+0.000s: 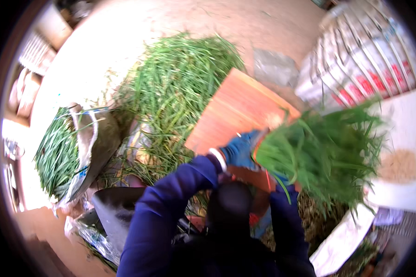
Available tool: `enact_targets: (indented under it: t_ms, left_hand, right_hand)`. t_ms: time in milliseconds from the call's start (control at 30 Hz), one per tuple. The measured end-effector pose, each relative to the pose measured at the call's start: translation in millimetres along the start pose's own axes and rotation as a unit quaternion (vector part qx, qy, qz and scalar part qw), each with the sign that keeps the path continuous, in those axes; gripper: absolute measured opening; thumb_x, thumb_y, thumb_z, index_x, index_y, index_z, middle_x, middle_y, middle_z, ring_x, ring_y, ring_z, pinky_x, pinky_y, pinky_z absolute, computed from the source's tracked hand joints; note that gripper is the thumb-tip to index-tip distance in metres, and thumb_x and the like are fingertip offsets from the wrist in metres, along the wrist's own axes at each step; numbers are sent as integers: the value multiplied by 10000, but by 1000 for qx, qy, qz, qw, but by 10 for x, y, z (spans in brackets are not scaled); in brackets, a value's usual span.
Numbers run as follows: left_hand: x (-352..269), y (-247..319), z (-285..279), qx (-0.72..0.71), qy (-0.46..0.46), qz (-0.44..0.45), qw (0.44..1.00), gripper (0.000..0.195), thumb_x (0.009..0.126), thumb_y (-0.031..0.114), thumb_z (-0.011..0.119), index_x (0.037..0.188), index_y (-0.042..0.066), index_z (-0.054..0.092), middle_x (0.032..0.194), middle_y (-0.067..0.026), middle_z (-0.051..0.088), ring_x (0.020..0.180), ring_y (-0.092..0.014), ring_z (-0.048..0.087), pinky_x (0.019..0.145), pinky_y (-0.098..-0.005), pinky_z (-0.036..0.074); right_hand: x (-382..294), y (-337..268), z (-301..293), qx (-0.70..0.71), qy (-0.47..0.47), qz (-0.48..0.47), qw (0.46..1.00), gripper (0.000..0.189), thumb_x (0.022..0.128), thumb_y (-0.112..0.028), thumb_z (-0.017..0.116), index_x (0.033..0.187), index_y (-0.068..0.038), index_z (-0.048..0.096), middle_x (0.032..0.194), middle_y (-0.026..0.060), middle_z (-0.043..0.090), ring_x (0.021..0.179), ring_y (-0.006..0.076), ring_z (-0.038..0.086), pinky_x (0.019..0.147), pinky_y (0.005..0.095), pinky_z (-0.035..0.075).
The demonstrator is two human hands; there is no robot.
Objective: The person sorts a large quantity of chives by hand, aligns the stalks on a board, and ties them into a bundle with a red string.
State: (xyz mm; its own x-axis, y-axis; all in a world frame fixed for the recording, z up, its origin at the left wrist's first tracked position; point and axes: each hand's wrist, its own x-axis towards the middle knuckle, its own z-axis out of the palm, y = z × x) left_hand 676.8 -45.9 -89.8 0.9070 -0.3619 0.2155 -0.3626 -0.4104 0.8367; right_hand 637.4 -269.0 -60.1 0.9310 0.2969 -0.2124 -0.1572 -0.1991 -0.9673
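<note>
My left hand (241, 149), in a blue glove, is at the base of a bunch of long, flat green leaves (319, 149), probably garlic chives. Its fingers close around the bunch's near end, beside a thin orange-red band (254, 150). The bunch fans out to the right, blurred by motion. My right hand is hidden under these leaves; only its dark blue sleeve (286, 207) shows. A reddish wooden board (239, 110) lies just beyond my left hand, partly covered by the glove and the bunch.
A large heap of loose green leaves (183, 76) lies beyond the board. At left, a pale woven sack (102, 135) holds more leaves (57, 155). White bundled sacks (364, 65) stand at upper right. A clear plastic sheet (275, 65) lies near them. A dark container (116, 211) is at lower left.
</note>
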Motion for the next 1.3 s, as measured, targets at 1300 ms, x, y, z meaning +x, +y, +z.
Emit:
enact_targets:
  t_ms: [1300]
  left_hand:
    - [158,592,209,431,-48,-174,884,1046,723,597,618,1448,-16,177,1444,-222,298,1291,-407,325,1058,-583,193]
  right_hand:
    - [748,226,85,43,94,-144,984,95,913,-76,587,941,3,630,750,-22,552,635,41,462,561,183,373]
